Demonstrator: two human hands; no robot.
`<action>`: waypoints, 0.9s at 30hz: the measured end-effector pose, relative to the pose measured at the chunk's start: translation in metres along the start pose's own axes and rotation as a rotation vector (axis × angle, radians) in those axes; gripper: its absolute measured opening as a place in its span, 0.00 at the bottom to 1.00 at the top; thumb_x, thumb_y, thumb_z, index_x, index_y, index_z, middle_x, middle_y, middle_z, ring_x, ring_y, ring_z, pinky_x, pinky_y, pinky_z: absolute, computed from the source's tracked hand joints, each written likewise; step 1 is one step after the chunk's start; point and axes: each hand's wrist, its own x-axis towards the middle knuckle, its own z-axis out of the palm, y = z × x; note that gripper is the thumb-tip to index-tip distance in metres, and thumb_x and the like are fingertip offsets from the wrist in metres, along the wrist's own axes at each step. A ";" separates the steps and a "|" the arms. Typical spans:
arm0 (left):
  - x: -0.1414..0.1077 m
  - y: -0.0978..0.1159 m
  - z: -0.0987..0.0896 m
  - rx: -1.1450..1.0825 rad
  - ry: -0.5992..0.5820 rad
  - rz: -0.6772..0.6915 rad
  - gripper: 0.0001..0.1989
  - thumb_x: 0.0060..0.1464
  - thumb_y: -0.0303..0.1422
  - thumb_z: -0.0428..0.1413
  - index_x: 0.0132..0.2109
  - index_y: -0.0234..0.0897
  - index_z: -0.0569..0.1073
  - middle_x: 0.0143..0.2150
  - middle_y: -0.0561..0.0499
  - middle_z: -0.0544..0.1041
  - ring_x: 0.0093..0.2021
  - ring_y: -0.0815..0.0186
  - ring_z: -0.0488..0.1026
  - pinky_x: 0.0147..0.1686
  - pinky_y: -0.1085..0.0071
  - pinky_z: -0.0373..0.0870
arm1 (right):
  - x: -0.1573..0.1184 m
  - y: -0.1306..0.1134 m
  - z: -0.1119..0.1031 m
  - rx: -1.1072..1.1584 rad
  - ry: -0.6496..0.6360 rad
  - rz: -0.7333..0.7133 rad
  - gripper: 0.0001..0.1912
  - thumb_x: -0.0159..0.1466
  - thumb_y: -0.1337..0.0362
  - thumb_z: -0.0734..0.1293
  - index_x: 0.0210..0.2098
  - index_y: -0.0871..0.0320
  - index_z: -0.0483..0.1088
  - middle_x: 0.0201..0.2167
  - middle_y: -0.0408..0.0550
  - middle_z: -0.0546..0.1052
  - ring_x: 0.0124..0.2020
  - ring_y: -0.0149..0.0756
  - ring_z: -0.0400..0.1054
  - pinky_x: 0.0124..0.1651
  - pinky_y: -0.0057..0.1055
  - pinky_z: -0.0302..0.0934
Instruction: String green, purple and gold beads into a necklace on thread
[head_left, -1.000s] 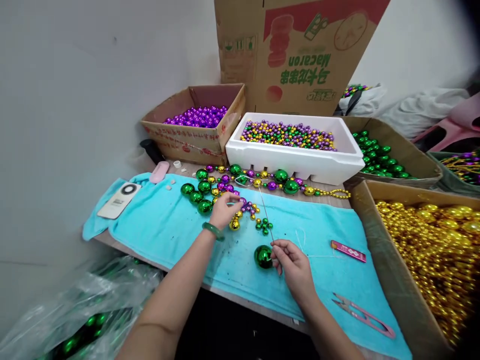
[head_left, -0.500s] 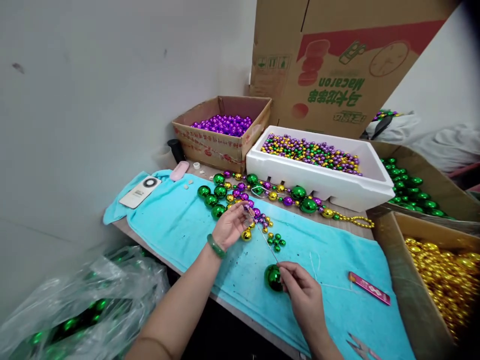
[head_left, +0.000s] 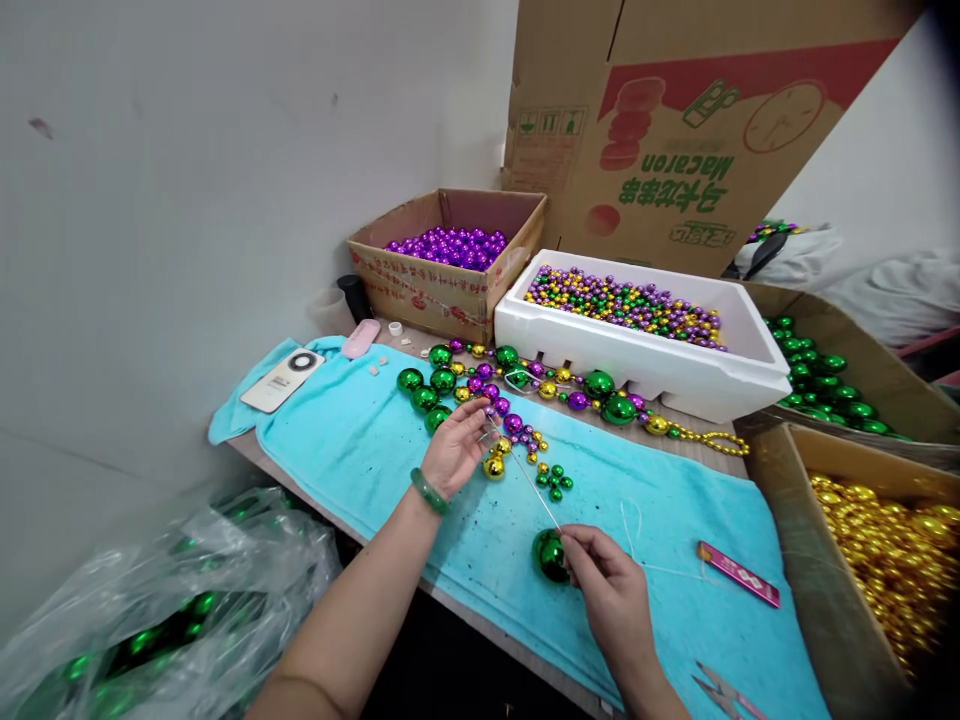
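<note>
My right hand [head_left: 609,580] pinches the lower end of a long thin needle [head_left: 531,482], just above a large green ball [head_left: 551,555] on the turquoise towel [head_left: 360,440]. The needle slants up to my left hand [head_left: 457,450], whose thumb and fingertips are closed at its far end. Whatever small thing they pinch is too small to make out. A white thread [head_left: 667,571] trails to the right of my right hand. Around my left hand lie purple balls [head_left: 513,424], gold balls [head_left: 493,466] and large green balls [head_left: 424,398]. Small green beads [head_left: 555,482] sit between the hands.
A bead garland [head_left: 619,409] lies before a white foam box [head_left: 637,365] of mixed beads. Cardboard boxes hold purple balls [head_left: 450,246], gold beads [head_left: 885,560] and green balls [head_left: 817,370]. A phone [head_left: 283,382], a pink-red packet [head_left: 739,574] and snips [head_left: 724,692] rest on the towel.
My left hand has shifted slightly left, away from the balls behind its fingertips. My right hand keeps its pinch on the needle in nearly the same place.
</note>
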 end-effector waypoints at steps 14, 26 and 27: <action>-0.005 0.000 0.001 0.650 -0.067 0.196 0.16 0.47 0.32 0.59 0.45 0.38 0.72 0.39 0.50 0.73 0.38 0.67 0.70 0.37 0.71 0.66 | 0.002 0.006 0.001 0.112 0.011 0.090 0.17 0.52 0.51 0.70 0.30 0.61 0.74 0.18 0.44 0.69 0.21 0.31 0.61 0.23 0.27 0.57; -0.017 -0.028 -0.032 1.779 -0.294 0.308 0.16 0.48 0.24 0.55 0.45 0.38 0.73 0.44 0.45 0.70 0.45 0.58 0.66 0.48 0.59 0.65 | 0.001 0.005 -0.004 0.196 -0.011 0.132 0.17 0.52 0.52 0.71 0.30 0.60 0.73 0.19 0.43 0.69 0.20 0.29 0.61 0.23 0.25 0.56; -0.016 -0.026 -0.030 1.619 -0.235 0.288 0.15 0.48 0.25 0.56 0.45 0.38 0.73 0.44 0.46 0.70 0.44 0.60 0.67 0.47 0.60 0.66 | 0.000 0.006 -0.004 0.186 -0.016 0.128 0.17 0.52 0.52 0.70 0.30 0.60 0.73 0.19 0.43 0.68 0.20 0.29 0.60 0.23 0.25 0.56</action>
